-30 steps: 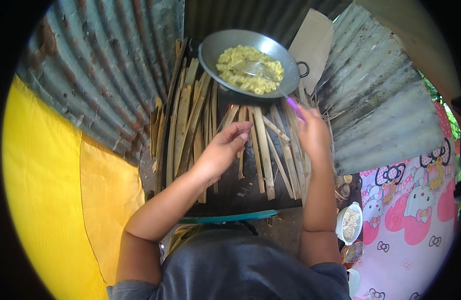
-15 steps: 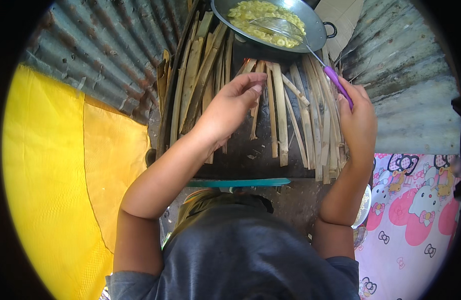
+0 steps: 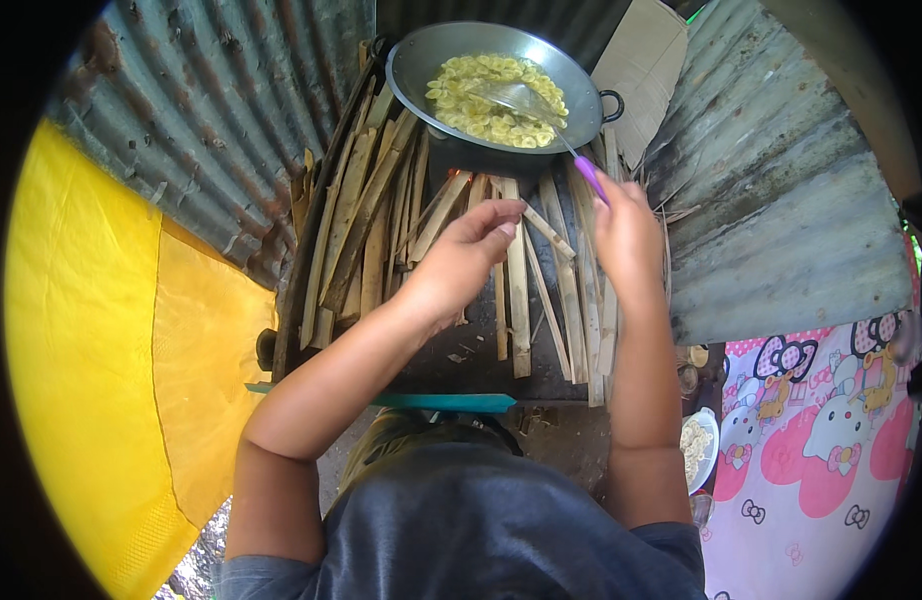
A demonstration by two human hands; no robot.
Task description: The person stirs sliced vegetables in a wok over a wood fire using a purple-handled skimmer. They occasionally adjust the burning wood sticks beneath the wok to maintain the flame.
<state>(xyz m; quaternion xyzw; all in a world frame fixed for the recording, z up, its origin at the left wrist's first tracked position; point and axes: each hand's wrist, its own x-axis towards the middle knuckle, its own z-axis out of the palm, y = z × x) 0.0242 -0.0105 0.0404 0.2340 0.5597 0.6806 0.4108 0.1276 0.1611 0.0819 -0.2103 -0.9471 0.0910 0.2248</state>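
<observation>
My right hand (image 3: 626,225) grips the purple handle of a skimmer (image 3: 589,178) with a slotted metal head. The head lies among round yellow slices (image 3: 471,115), which look like banana, bubbling in liquid in a wide metal wok (image 3: 416,75). My left hand (image 3: 466,255) hovers over the firewood, below the wok's near side. Its fingers are loosely curled and the thumb stands a little apart, with nothing seen between them. Just beyond its fingertips is a short stick (image 3: 551,232); whether they touch is unclear.
Split firewood (image 3: 366,215) lies along both sides of the hearth, with a glowing ember (image 3: 465,175) under the wok. Corrugated metal sheets (image 3: 781,190) and cardboard (image 3: 641,75) stand around. A white bowl (image 3: 714,440) of pale pieces sits at lower right, beside a pink printed cloth (image 3: 781,500).
The view has shifted, so the wok shows lower and more fully. My right arm reaches farther forward, and the skimmer has moved within the slices. The left hand keeps its loose curl.
</observation>
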